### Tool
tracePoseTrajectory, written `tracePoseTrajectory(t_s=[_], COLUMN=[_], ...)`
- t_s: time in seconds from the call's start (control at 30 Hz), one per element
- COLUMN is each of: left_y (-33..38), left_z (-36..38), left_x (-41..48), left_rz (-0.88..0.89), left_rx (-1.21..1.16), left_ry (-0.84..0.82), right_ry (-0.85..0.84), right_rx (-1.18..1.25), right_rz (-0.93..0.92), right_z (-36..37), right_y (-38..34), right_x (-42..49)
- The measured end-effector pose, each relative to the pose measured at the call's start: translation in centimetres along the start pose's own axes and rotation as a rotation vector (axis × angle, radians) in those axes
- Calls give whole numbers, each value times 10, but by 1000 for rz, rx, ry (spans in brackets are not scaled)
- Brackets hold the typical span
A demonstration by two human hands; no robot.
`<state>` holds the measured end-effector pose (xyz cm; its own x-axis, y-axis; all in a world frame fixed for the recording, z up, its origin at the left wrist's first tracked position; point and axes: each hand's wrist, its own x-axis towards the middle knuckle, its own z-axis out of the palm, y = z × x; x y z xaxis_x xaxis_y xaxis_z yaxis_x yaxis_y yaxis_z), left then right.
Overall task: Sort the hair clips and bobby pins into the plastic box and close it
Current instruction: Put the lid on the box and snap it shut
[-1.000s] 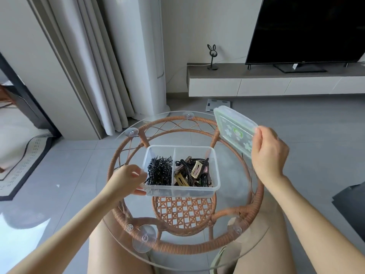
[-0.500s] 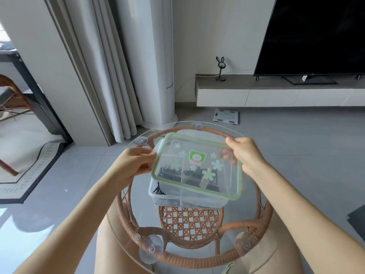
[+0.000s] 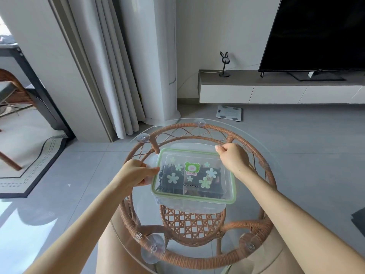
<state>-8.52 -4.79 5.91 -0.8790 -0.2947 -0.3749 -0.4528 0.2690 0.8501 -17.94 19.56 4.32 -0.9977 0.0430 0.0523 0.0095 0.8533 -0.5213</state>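
Half a second back the lid (image 3: pixel 194 175) hung tilted above the box; now it lies flat over the plastic box (image 3: pixel 192 206), green rim lined up with the box edges. One second back the box stood open and the lid was off to the right in the right hand alone.

Left hand (image 3: pixel 136 173): fingers closed on the lid's left side flap, thumb tip at the green rim, other fingers curled beneath. Right hand (image 3: pixel 232 158): fingers curled shut over the far right corner of the lid, gripping the far flap; knuckles face the camera.

Box sits mid-table on the round glass table (image 3: pixel 256 194), nearer the far half. Through the lid, bobby pins (image 3: pixel 165 176) show as a dark tangle in the left compartment; hair clips (image 3: pixel 212 184) in the right compartment, dark and tan, blurred by the plastic and by flower and bear stickers.

Around: rattan frame (image 3: pixel 177 256) under the glass with clear suction cups (image 3: pixel 153 248); grey curtains (image 3: pixel 110 76) far left; white scale (image 3: pixel 229 112) on the floor; low TV cabinet (image 3: pixel 276 93) with a rabbit-eared stand (image 3: pixel 224 64) and a black screen (image 3: pixel 320 32).

Hard to tell: whether the lid is seated fully or any latch snapped. Right wrist covers the lid's far right corner. Both forearms are cut off by the bottom edge. Near flap of the lid hangs unfastened over the front wall.
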Motion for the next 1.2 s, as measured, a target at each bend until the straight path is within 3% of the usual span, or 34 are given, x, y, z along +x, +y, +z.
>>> tracePoseTrajectory(t_s=[0.4,0.7,0.77,0.93,1.07,1.13,1.2], left_y=[-8,-15,-16,-19,-19,-18,-14], left_z=[1,4,4,7,6,5,7], left_x=[6,10,11,10,10,14,12], left_rz=[-59,-30,-29,21,73,101,139], left_rx=[-103,-95,-95,-11,10,231,627], left_ry=[4,60,64,74,99,132,116], right_ry=[75,-92,-88,145,74,44,22], right_rx=[30,344,241,-247,-373,-380,-431], right_rz=[-64,-4,15,-95,-168,-189,-212], right_z=[9,-4,-9,-18,-17,-17,-18], right_y=[2,25,29,29,23,21,20], right_x=[1,-32,-51,-75,-77,-76,-73])
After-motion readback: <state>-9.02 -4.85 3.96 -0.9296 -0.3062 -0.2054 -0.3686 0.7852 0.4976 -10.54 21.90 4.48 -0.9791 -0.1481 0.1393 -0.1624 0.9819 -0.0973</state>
